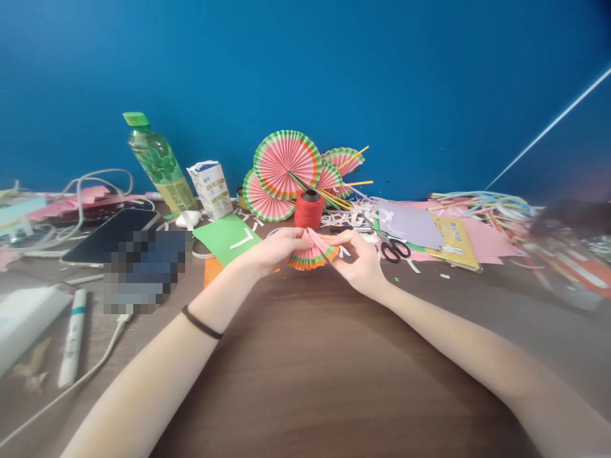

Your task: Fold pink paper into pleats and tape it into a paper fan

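Observation:
Between my two hands is a pleated paper fan (308,259), pink with a green and orange edge, partly spread. My left hand (280,248) pinches it from the left, thumb toward its upper middle. On the other side my right hand (359,259) has thumb and forefinger closed on the fan's right pleats. Right behind the fan stands a spool of red thread (308,211). Finished round paper fans (287,164) in pink, green and orange lean by the wall, with thin yellow sticks (356,183) among them.
Black-handled scissors (395,250) lie right of my hands, near paper sheets (409,222) and white scraps. To the left are a green sheet (228,238), a drink carton (210,189), a green-capped bottle (160,162), a tablet (112,235), a marker (73,340) and a white cable (107,353).

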Demonstrator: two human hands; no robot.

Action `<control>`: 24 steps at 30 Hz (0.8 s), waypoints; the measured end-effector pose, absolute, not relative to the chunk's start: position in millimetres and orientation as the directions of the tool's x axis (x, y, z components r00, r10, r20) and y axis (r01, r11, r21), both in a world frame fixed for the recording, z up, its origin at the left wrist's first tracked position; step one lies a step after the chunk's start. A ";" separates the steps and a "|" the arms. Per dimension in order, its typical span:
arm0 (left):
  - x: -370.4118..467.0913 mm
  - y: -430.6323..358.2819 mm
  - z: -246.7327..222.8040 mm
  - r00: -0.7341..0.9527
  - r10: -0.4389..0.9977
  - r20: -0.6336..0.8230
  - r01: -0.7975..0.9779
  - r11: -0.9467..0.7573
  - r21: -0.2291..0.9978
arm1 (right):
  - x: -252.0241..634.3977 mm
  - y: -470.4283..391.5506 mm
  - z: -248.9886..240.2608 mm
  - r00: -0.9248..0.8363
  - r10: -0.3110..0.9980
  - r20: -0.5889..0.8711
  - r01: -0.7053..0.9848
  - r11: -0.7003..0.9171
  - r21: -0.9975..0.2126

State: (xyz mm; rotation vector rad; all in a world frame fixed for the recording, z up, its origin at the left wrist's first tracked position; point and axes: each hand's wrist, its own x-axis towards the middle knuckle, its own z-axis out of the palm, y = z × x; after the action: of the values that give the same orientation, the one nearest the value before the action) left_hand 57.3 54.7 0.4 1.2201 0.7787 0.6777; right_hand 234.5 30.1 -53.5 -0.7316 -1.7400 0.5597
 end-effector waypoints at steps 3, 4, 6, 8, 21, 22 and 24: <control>57.6 54.1 1.2 0.565 0.810 -0.157 -0.053 0.225 0.973 | 234.5 30.1 -53.7 -0.194 0.724 0.662 0.211 0.690 -0.693; 57.7 53.8 1.4 0.563 0.811 -0.158 -0.053 0.226 0.973 | 234.4 29.9 -53.6 -0.193 0.725 0.661 0.214 0.688 -0.693; 57.9 53.1 1.7 0.560 0.813 -0.157 -0.054 0.225 0.973 | 234.0 29.2 -53.0 -0.187 0.728 0.659 0.218 0.685 -0.695; 57.8 53.0 1.4 0.561 0.814 -0.150 -0.061 0.221 0.973 | 233.5 28.4 -52.1 -0.181 0.734 0.654 0.218 0.679 -0.701; 54.2 58.6 -3.7 0.591 0.793 -0.147 -0.044 0.214 0.976 | 236.6 26.9 -46.2 -0.260 0.737 0.624 0.149 0.669 -0.728; 54.1 58.5 -3.8 0.588 0.795 -0.150 -0.041 0.214 0.976 | 236.7 26.9 -46.1 -0.264 0.733 0.627 0.146 0.672 -0.726; 54.0 58.5 -3.8 0.583 0.799 -0.151 -0.043 0.216 0.975 | 237.0 26.9 -46.0 -0.271 0.727 0.631 0.148 0.679 -0.719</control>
State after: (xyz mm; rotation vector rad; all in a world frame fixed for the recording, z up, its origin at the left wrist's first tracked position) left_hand 54.0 58.5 -3.8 1.2236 0.7663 0.6698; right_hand 237.0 26.9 -46.0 -0.6981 -1.7884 0.6536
